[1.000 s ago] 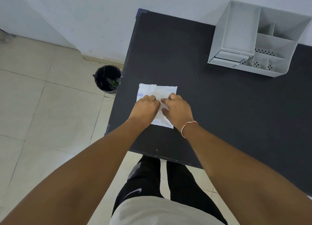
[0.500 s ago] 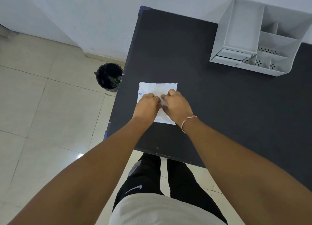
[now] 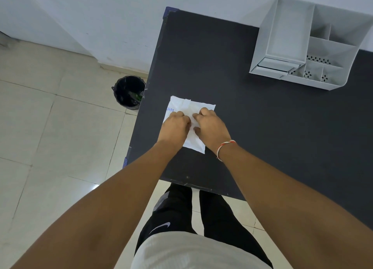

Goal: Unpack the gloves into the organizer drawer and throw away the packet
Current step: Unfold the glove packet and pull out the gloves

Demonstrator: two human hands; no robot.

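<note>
Pale floor tiles and a white wall surround a black rectangular table [image 3: 262,127]. Near its left edge lies a flat white plastic glove packet with blue lettering [image 3: 191,109]. Both hands rest on the packet: the left hand [image 3: 174,127] and right hand [image 3: 212,125] have curled fingers pinching its middle, knuckles nearly touching. At the far right corner stands a grey plastic compartmented organizer with a small drawer [image 3: 306,50]. Beside the left edge, on the floor, sits a round black bin [image 3: 129,92].
</note>
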